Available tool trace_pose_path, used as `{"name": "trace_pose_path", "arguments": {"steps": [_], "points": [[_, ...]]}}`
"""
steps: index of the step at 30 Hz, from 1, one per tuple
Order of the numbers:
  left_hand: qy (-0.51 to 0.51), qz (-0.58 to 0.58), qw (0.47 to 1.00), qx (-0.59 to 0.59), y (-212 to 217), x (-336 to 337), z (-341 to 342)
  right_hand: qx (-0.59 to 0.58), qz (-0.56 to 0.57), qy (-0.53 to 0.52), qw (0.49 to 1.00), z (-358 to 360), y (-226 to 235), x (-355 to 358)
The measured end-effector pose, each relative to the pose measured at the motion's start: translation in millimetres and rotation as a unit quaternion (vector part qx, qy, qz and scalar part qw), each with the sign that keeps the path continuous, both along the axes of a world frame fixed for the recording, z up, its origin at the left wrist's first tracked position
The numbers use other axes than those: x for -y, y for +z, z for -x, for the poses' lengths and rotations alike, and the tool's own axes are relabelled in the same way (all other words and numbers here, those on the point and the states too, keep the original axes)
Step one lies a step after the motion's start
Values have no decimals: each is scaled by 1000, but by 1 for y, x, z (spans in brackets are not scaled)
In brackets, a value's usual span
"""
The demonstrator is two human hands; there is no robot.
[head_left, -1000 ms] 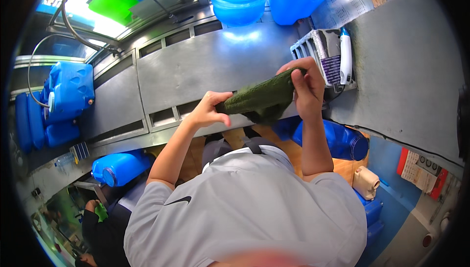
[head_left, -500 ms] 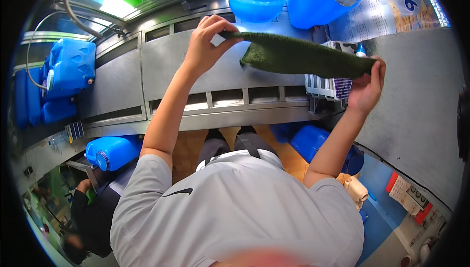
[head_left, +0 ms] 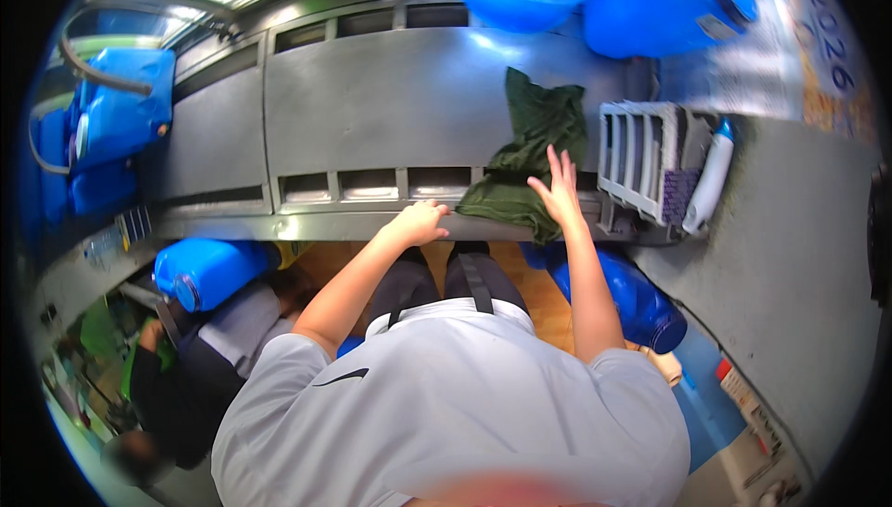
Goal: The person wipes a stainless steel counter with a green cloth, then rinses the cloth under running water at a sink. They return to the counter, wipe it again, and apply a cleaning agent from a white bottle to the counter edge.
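A dark green cloth (head_left: 546,121) lies crumpled across the metal counter (head_left: 372,89). It runs over the slotted strip, and its lower end drapes onto the counter's front edge. My right hand (head_left: 559,198) is at the cloth's right side with fingers spread and nothing gripped; whether it touches the fabric is unclear. To the left of the cloth, by the counter's front edge, is my left hand (head_left: 418,224). Its fingers are loosely bent and apart, and it holds nothing.
Right of the cloth stand a grey slotted crate (head_left: 641,158) and a pale bottle with a blue cap (head_left: 711,177). Blue containers (head_left: 650,5) sit at the back. More blue jugs (head_left: 125,103) are at left. Another person (head_left: 190,386) is at lower left.
The green cloth, held stretched between both hands earlier, now lies on the counter, let go. Both hands have come down and closer to my body.
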State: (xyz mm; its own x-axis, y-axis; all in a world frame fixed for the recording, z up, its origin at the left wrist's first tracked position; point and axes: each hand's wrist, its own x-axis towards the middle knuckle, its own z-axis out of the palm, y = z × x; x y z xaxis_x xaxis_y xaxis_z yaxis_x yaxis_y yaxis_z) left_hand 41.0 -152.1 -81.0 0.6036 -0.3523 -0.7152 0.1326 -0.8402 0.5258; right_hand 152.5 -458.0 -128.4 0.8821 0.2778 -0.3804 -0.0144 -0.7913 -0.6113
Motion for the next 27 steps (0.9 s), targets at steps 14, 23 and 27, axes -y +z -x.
{"name": "trace_pose_path", "arguments": {"steps": [14, 23, 27], "points": [[530, -158, 798, 240, -49, -258, 156, 250, 380, -206, 866, -183, -130, -131], [637, -340, 534, 439, -123, -492, 251, 278, 286, -89, 913, -114, -135, -482], [630, -289, 552, 464, -143, -531, 273, 307, 249, 12, 918, -50, -125, -686]]}}
